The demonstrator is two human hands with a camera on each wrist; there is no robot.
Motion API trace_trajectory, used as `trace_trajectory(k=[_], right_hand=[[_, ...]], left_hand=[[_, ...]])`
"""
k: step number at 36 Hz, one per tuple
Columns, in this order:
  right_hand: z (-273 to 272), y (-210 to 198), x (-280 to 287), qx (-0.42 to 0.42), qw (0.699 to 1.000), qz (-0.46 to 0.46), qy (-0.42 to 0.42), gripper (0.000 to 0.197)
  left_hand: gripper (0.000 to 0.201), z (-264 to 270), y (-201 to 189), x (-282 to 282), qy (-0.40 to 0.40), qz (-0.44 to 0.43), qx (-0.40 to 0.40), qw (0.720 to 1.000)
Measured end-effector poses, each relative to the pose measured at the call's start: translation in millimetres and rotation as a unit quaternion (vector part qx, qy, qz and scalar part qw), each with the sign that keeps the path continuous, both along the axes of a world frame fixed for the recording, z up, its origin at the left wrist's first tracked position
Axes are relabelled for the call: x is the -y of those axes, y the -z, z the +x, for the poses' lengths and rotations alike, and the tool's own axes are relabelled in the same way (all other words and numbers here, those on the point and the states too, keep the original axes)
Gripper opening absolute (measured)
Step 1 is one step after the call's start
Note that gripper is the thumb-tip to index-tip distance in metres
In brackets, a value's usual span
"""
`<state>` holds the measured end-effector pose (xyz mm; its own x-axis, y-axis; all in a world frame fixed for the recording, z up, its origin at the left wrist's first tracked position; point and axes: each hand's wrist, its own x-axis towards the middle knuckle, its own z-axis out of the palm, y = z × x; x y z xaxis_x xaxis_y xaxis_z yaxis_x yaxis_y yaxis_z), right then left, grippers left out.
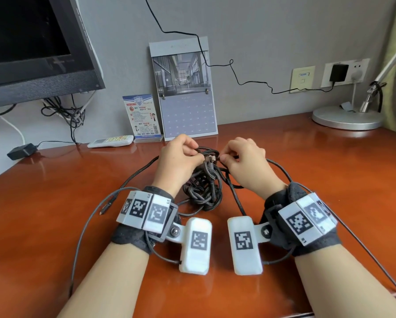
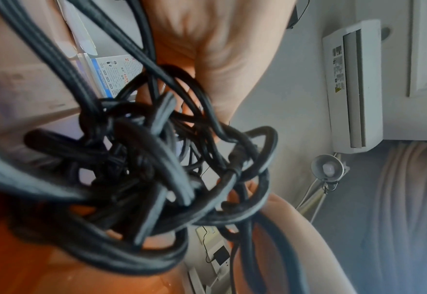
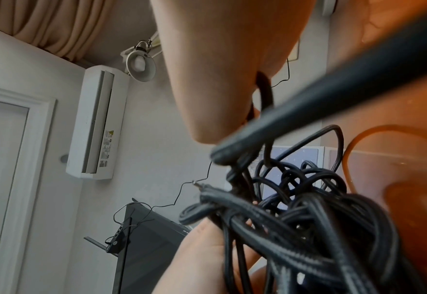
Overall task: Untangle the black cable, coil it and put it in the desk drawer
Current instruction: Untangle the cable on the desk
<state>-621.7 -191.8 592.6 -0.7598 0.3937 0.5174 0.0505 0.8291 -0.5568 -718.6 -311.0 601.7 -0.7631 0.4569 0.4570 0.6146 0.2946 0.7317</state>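
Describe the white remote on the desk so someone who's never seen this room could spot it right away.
Start at the big dark monitor at the left, then drop to the back edge of the reddish wooden desk. The remote lies flat there, just left of the blue-and-white leaflet stand. It is the only flat white bar there, with a small screen and yellowish buttons; the black power adapter lies further left.

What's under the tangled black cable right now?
The black cable bundle rests on the bare wooden desk, its top lifted by the left hand and right hand. The knot hides whatever lies directly beneath it.
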Motion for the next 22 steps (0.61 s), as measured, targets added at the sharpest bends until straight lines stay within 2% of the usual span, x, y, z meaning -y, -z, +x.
trace_trajectory(k=[2,6,8,13,19,22], right_hand=[[-0.1,0.1,0.4,-0.019,1.000,-0.005,0.011,0.018],[-0.4,-1.1,3.0,-0.053,0.998,-0.034,0.024,0.022],[0.3,-3.4,3.3,-0.076,0.995,-0.049,0.035,0.022],[5.4,-13.4,-5.9,-0.187,0.970,-0.115,0.101,0.018],[6.6,-14.8,-10.6,-0.195,0.947,-0.166,0.192,0.021],[9.2,-14.5,-20.3,-0.198,0.917,-0.216,0.270,0.025]], left_hand=[[0.025,0.0,-1.5,1.5,-0.004,0.004,0.018,1.000],[0.053,-1.3,-3.1,3.5,-0.033,0.012,0.041,0.999],[0.059,-3.3,-3.8,5.2,-0.050,0.012,0.049,0.998],[0.048,-17.7,-4.4,19.3,-0.092,0.010,0.065,0.994],[0.035,-32.0,-0.9,26.6,-0.111,0.008,0.082,0.990],[0.032,-32.9,-1.6,26.8,-0.109,0.012,0.084,0.990]])
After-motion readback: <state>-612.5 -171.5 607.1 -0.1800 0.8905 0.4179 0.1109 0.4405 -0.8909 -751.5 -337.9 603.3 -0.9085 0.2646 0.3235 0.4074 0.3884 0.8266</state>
